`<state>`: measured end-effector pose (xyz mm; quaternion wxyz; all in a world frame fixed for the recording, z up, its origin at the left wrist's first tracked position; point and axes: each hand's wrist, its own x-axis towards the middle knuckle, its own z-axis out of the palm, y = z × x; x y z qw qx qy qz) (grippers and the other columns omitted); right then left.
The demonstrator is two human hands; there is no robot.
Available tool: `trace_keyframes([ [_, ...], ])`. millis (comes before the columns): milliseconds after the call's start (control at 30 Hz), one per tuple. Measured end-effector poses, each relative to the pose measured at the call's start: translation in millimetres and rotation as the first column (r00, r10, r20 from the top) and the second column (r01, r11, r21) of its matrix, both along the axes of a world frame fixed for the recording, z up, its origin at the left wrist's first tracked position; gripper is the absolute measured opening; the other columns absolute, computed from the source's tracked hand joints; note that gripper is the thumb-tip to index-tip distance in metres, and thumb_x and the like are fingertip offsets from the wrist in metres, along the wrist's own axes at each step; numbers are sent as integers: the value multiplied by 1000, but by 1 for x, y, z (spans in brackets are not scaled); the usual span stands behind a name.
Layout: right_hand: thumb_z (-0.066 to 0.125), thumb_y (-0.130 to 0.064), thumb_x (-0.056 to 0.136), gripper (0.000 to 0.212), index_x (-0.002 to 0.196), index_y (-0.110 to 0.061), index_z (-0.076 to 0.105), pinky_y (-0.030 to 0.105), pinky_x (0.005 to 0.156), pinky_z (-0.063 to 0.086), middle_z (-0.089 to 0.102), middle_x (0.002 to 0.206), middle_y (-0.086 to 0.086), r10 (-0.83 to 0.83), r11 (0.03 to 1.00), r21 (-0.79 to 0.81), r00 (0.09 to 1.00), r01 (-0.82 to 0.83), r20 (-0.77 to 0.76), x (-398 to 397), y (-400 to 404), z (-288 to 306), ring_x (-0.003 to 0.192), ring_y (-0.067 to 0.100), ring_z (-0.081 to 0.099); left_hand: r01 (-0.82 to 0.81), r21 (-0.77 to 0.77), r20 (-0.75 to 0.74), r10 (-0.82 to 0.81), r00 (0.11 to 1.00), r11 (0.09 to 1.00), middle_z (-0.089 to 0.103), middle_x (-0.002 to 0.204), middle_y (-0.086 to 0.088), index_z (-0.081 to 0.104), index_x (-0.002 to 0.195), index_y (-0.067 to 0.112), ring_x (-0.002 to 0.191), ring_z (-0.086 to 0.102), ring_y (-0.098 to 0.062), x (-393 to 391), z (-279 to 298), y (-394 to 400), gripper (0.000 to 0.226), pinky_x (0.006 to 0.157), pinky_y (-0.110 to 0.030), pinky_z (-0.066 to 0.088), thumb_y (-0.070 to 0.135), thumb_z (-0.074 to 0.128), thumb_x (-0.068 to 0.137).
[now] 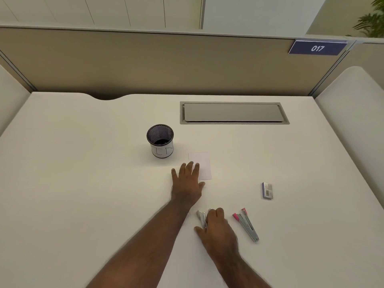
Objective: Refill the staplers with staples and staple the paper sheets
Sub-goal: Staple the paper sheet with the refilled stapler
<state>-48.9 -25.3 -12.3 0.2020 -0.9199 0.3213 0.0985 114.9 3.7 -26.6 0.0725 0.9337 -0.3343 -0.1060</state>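
Note:
A small stack of white paper sheets lies flat on the white desk. My left hand rests flat with straight fingers, its fingertips on the paper's left edge. My right hand curls its fingers around a white and silver stapler, which is mostly hidden under the hand. A second stapler, silver with pink ends, lies open on the desk to the right. A small blue box of staples sits further right.
A black mesh pen cup with a white paper wrap stands behind the paper, to the left. A grey cable hatch is set in the desk at the back. Beige partition walls enclose the desk.

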Motion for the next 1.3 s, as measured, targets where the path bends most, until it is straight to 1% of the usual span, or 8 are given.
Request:
trace_keyframes([
  [267, 49, -64, 83, 54, 124, -31, 37, 28, 77, 53, 38, 127, -9, -1, 1000, 3, 999, 1, 40, -5, 4, -6, 107, 12, 52, -18, 51, 87, 13, 996, 999, 42, 137, -2, 38, 141, 24, 119, 41, -25, 24, -6, -27, 68, 94, -46, 31, 67, 41, 88],
  [500, 34, -73, 82, 59, 128, -35, 39, 24, 79, 52, 42, 130, -13, -26, 998, -58, 999, 29, 42, -3, 1, -1, 112, 8, 50, -18, -32, 119, 22, 993, 999, 51, 120, 0, 58, 121, 30, 107, 47, -24, 23, -2, -31, 39, 84, -40, 34, 53, 48, 92],
  [667, 32, -72, 83, 46, 110, -40, 50, 17, 68, 46, 51, 113, -21, -97, 994, -22, 959, 107, 266, 3, -11, 21, 97, 2, 54, -224, -352, -197, 161, 967, 909, 58, 107, -6, 69, 114, 23, 104, 51, -27, 19, 6, -28, 29, 82, -35, 39, 38, 51, 96],
  [800, 51, -51, 90, 25, 112, -39, 51, 23, 71, 48, 55, 111, -18, -284, 946, 268, 866, 183, 412, 20, -33, 40, 81, 1, 59, -563, -536, -635, 139, 760, 630, 60, 84, -3, 67, 85, 9, 82, 55, -22, 7, 29, -13, 28, 68, -31, 39, 31, 55, 96],
  [867, 58, -40, 92, 26, 116, -34, 53, 24, 75, 52, 60, 114, -10, -483, 817, 526, 779, 236, 399, 34, -45, 52, 82, 3, 61, -725, -503, -817, 15, 577, 471, 65, 86, -1, 70, 90, 12, 80, 56, -18, -4, 40, -2, 25, 66, -32, 46, 33, 56, 96],
  [967, 61, -38, 92, 43, 131, -27, 47, 37, 83, 57, 63, 118, -3, -647, 568, 793, 715, 220, 265, 49, -59, 69, 100, 13, 64, -857, -372, -925, -221, 309, 357, 71, 102, 0, 71, 106, 20, 89, 58, -15, -17, 53, 15, 24, 67, -28, 50, 36, 57, 96],
  [1067, 65, -35, 89, 42, 127, -28, 48, 33, 80, 57, 67, 112, -1, -688, 425, 894, 692, 141, 218, 56, -70, 77, 101, 15, 67, -913, -266, -926, -346, 152, 309, 71, 104, -6, 70, 113, 15, 87, 59, -17, -26, 63, 24, 35, 65, -29, 50, 38, 62, 87],
  [1300, 73, -22, 83, 10, 89, -14, 74, 30, 66, 61, 76, 81, 3, -699, 565, 801, 630, 198, 338, 58, -77, 76, 81, 28, 72, -938, -213, -903, -422, 82, 272, 72, 109, -14, 68, 113, 15, 91, 69, -26, -37, 72, 36, 47, 71, -38, 57, 51, 53, 87],
])
